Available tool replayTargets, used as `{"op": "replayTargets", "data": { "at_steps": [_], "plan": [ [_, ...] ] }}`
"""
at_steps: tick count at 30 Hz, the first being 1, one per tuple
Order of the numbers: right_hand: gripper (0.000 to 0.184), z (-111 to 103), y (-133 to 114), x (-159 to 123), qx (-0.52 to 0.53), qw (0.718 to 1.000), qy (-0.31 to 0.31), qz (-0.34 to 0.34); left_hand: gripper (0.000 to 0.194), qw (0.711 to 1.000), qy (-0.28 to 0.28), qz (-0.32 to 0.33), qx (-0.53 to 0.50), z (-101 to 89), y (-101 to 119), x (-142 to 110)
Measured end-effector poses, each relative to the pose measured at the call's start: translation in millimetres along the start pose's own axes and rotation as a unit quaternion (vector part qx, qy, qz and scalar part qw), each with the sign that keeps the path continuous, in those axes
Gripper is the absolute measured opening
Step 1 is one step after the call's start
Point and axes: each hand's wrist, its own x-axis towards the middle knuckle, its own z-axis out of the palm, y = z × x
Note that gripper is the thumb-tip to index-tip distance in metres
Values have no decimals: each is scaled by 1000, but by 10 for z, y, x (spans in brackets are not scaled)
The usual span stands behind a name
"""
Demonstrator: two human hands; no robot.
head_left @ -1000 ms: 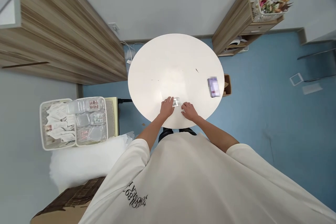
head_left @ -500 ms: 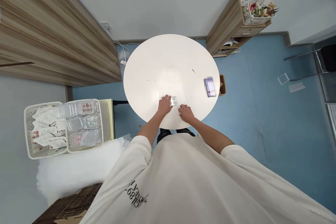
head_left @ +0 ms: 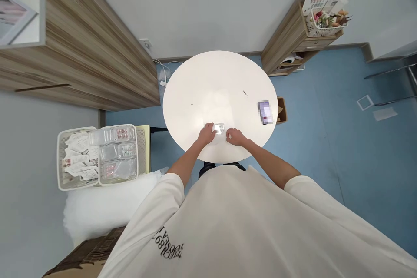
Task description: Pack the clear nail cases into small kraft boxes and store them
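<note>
A small clear plastic case (head_left: 219, 128) lies near the front edge of the round white table (head_left: 208, 82). My left hand (head_left: 206, 134) rests on the table with its fingers curled against the case's left side. My right hand (head_left: 235, 136) sits just right of the case, fingers bent and close together, touching or nearly touching its edge. What is inside the case is too small to make out.
A blurred purple-white object (head_left: 265, 112) lies at the table's right edge. A white basket (head_left: 97, 156) with clear boxes and paper packets stands at the left. A wooden cabinet (head_left: 81, 52) is at the far left, a wooden shelf unit (head_left: 289, 39) at the far right.
My right hand has moved a little closer to the case. The left hand stays at the case. The camera view has shifted slightly.
</note>
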Motion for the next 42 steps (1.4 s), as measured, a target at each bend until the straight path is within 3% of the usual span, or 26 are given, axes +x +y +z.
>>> {"op": "replayTargets", "data": {
  "at_steps": [4,8,12,15,20,26,29,31,33,37,42],
  "plan": [
    [3,-146,25,159,51,998,12,34,41,997,70,-4,14,-71,113,-89],
    [5,-207,41,294,91,992,8,86,36,986,133,57,84,-107,291,-235],
    [5,-250,49,417,90,989,-1,117,35,969,38,172,170,-10,392,-328],
    [6,-275,38,508,77,988,-11,133,38,958,-2,212,194,122,387,-322],
    [10,-301,14,643,50,988,-27,141,55,964,29,170,204,262,305,-219],
    [25,-297,-20,626,63,987,-18,148,67,968,17,120,221,269,217,-74],
    [36,-250,-52,469,47,990,58,122,61,970,26,106,217,285,202,-5],
    [41,-200,-69,331,-22,981,166,95,59,972,33,97,212,296,205,43],
    [40,-143,-77,205,-75,975,203,41,56,974,37,91,204,295,217,88],
    [43,-25,-76,84,-117,981,145,-59,48,978,46,80,189,248,257,155],
    [53,93,-97,96,-120,986,92,-64,43,980,48,67,179,164,288,150]
  ]
}}
